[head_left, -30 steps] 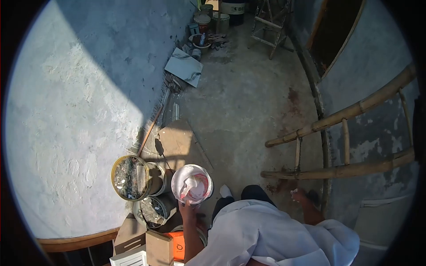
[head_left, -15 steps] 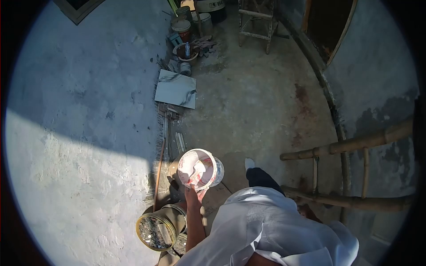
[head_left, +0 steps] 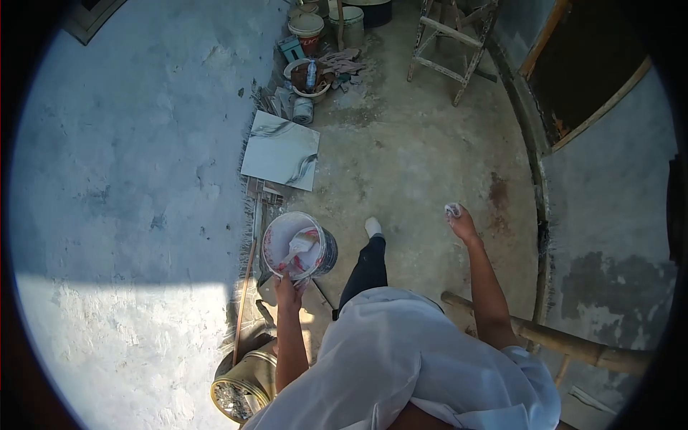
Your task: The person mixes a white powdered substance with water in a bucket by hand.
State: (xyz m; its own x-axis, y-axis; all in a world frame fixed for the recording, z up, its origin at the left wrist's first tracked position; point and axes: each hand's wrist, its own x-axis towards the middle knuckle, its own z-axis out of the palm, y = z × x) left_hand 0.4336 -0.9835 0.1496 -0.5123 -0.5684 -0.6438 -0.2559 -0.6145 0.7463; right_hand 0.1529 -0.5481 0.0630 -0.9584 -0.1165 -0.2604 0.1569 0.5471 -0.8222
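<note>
My left hand [head_left: 287, 289] is closed on the near rim of a white paint bucket [head_left: 327, 252], which tips toward me. Inside it lies what looks like a wide paintbrush [head_left: 302, 242], among white and pinkish-red smears. Out to the right, my right hand [head_left: 463, 225] is closed around a small, crumpled whitish thing [head_left: 453, 209], perhaps a rag. Most of that thing is hidden in the fingers.
A patchy wall [head_left: 143, 179] runs along the left. Beside it lean a marbled tile [head_left: 281, 152] and a rubble-filled bucket [head_left: 247, 383]. A wooden stepladder [head_left: 451, 43] stands ahead, and a bamboo ladder [head_left: 573, 344] lies low on the right.
My right arm has come into view, reaching forward on the right. The bucket in my left hand has moved left and forward, out of the sunlight. I have advanced along the passage.
</note>
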